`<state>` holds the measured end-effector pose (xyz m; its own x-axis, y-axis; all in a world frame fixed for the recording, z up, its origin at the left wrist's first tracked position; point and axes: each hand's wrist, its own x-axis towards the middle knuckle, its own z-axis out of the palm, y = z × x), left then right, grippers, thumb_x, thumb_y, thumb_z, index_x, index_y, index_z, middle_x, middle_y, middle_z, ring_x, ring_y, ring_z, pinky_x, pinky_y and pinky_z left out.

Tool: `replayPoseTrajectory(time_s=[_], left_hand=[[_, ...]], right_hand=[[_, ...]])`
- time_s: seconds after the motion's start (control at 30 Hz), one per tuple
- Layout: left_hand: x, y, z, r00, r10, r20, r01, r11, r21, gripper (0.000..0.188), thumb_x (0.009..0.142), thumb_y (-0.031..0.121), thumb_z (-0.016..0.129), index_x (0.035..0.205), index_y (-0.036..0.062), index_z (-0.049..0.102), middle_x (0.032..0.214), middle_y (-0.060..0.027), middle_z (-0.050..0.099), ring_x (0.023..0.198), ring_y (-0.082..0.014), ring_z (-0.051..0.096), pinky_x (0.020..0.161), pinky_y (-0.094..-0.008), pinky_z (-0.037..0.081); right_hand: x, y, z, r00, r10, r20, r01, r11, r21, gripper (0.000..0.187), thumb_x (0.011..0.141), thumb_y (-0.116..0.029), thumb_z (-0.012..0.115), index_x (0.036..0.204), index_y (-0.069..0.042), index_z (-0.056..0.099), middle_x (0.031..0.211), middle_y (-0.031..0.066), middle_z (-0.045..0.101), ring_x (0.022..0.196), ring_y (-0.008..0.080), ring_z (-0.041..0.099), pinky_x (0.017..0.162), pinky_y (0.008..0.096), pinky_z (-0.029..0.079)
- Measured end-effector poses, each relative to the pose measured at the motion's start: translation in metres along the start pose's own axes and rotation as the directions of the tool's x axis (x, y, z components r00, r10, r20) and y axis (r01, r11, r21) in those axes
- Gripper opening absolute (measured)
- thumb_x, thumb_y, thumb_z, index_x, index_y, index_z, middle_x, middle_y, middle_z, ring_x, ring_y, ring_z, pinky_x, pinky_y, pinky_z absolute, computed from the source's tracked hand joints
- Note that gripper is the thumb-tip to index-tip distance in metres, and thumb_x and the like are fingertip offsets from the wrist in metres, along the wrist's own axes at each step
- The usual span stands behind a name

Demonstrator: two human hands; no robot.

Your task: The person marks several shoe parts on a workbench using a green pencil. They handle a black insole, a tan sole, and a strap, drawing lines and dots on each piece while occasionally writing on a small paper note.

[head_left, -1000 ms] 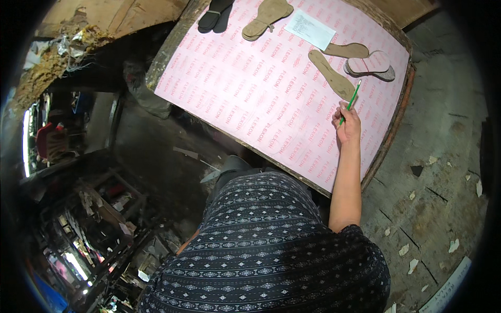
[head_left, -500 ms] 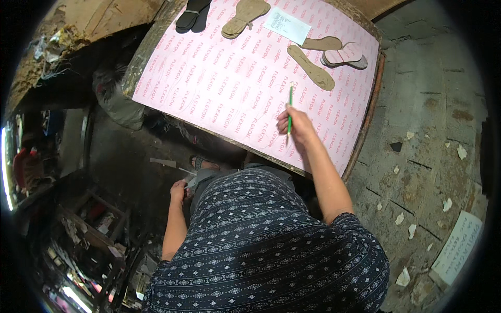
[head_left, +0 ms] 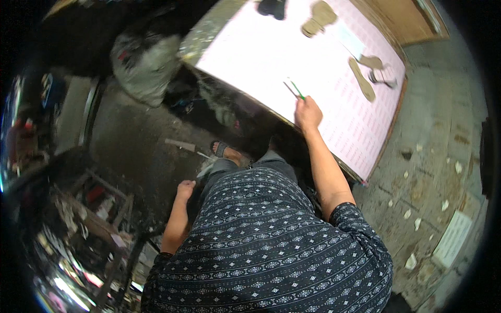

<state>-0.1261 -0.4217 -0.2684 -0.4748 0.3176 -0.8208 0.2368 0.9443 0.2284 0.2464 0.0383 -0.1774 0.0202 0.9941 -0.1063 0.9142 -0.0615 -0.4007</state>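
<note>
A slim green pencil (head_left: 298,89) is gripped in my right hand (head_left: 309,112), its far end pointing away over the pink-and-white printed sheet (head_left: 250,57) on the table. A dark thin line beside the pencil looks like its shadow. My left hand (head_left: 185,189) hangs low by my thigh with its fingers curled; what it holds, if anything, is too small to tell. On the sheet's right side lie a tan insole-shaped piece (head_left: 361,79), another tan piece (head_left: 371,62) and a grey-and-white sole (head_left: 383,76). Farther back are stacked tan soles (head_left: 319,18), a pale paper (head_left: 350,39) and black soles (head_left: 271,8).
The table's worn front edge (head_left: 255,104) runs between me and the sheet. A stuffed sack (head_left: 141,70) stands left of the table. White scraps (head_left: 411,261) and a lettered board (head_left: 453,239) lie on the concrete at right. Cluttered shelving (head_left: 94,208) fills the left.
The table has shifted up and right in view, showing more floor. My right hand and the pencil have come nearer the table's front edge, the pencil now tilting left.
</note>
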Motion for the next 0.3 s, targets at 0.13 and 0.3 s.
replayPoseTrajectory(time_s=[0.13, 0.3], left_hand=[[-0.025, -0.058, -0.084, 0.983, -0.050, -0.174, 0.036, 0.996, -0.082, 0.043, 0.095, 0.039, 0.069, 0.108, -0.0013, 0.076, 0.116, -0.0250, 0.073, 0.115, -0.0417, 0.067, 0.100, -0.0452, 0.051], [-0.112, -0.099, -0.077, 0.831, -0.256, -0.493, 0.056, 0.921, -0.385, 0.044, 0.097, 0.037, 0.067, 0.122, 0.0018, 0.073, 0.129, -0.0243, 0.069, 0.126, -0.0404, 0.062, 0.104, -0.0451, 0.049]], right_hand=[[-0.040, 0.017, 0.033, 0.996, 0.087, -0.036, -0.087, 0.996, 0.016, 0.021, 0.099, -0.030, 0.063, 0.097, -0.010, 0.066, 0.091, 0.0174, 0.072, 0.084, 0.0413, 0.069, 0.075, 0.0500, 0.055], [-0.011, -0.011, 0.078, 0.973, -0.231, -0.002, 0.230, 0.966, 0.117, 0.032, 0.103, -0.031, 0.060, 0.121, -0.007, 0.072, 0.097, 0.0170, 0.073, 0.086, 0.0322, 0.069, 0.079, 0.0435, 0.056]])
